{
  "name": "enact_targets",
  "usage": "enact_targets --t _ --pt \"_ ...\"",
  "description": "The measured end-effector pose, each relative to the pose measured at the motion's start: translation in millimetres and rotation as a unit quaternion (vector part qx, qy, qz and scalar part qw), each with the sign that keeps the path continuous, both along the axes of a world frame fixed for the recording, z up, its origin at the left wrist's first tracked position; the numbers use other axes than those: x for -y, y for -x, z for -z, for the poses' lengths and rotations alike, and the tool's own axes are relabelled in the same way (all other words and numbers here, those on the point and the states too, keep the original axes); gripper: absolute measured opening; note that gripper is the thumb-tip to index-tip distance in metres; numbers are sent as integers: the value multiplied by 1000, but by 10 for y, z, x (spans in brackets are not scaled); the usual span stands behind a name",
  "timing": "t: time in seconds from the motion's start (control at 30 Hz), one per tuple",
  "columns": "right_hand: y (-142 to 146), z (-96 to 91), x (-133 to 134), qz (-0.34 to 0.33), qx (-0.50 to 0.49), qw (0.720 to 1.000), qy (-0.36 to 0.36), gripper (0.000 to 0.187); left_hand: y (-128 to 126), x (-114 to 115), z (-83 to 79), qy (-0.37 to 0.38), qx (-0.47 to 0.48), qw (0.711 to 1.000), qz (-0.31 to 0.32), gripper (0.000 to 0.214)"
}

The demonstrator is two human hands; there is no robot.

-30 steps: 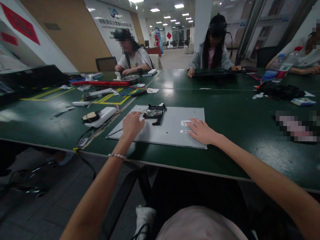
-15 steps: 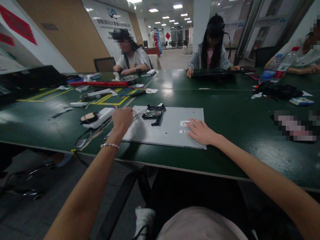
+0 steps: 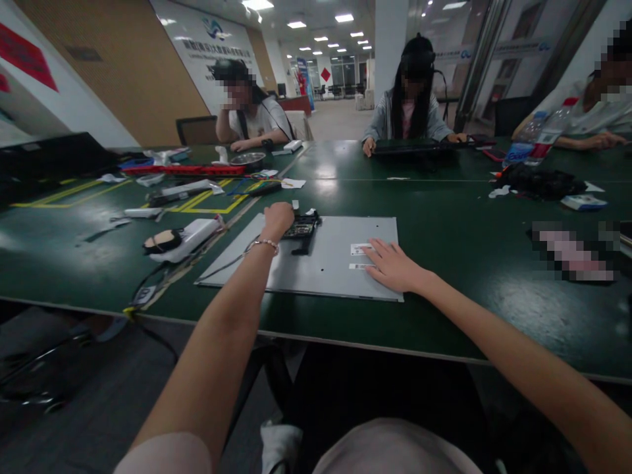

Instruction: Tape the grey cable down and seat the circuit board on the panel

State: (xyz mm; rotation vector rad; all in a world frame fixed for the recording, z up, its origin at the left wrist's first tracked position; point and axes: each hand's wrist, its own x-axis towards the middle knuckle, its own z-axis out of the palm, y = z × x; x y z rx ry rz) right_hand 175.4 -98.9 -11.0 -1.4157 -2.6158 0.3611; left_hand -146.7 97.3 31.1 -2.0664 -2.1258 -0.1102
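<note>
A flat grey panel (image 3: 340, 280) lies on the green table in front of me. On its upper part sits a small circuit board in a black bracket (image 3: 302, 245), partly covered by my left hand (image 3: 279, 220). The fingers of that hand are curled closed at the board's left edge, and what they hold is hidden. Just past the fingertips shows a small white piece (image 3: 295, 205). A thin dark cable (image 3: 232, 263) passes under my left wrist across the panel. My right hand (image 3: 395, 264) rests flat with fingers spread on the panel's right side, touching two white labels (image 3: 360, 249).
Left of the panel lies a white device with a black-banded round end (image 3: 185, 240), with cables by the table edge. Tools, a red strip (image 3: 187, 170) and scraps lie farther left. Bottles (image 3: 548, 135), a black bundle (image 3: 540, 181) and a phone-like object are right. Several people sit opposite.
My left hand has moved right and slightly away from me, from the panel's left side to the circuit board. My right hand stays flat on the panel. A person opposite has raised a hand.
</note>
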Motion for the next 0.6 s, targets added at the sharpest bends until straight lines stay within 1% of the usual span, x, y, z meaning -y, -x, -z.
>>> enact_targets --t 0.07,0.13,0.23,0.33,0.4,0.5,0.6 --pt "-4 -7 -2 -4 -4 1000 6 75 36 -70 51 34 7 999 3 34" --pt "-7 -17 -3 -6 -6 1000 9 75 84 -114 65 45 17 999 8 37" --pt "-5 -31 -2 -2 -1 1000 5 74 159 -126 44 23 39 999 13 43" --pt "-7 -33 1 -2 4 1000 0 74 272 -85 16 2 68 998 7 47" --pt "-20 -24 12 -7 4 1000 1 74 399 -41 1 -2 87 996 -5 50" --pt "-58 -5 46 -12 2 1000 5 75 660 36 -19 9 125 992 -29 51" --pt "-103 8 100 -12 7 1000 9 76 919 136 -48 19 161 986 -40 45"
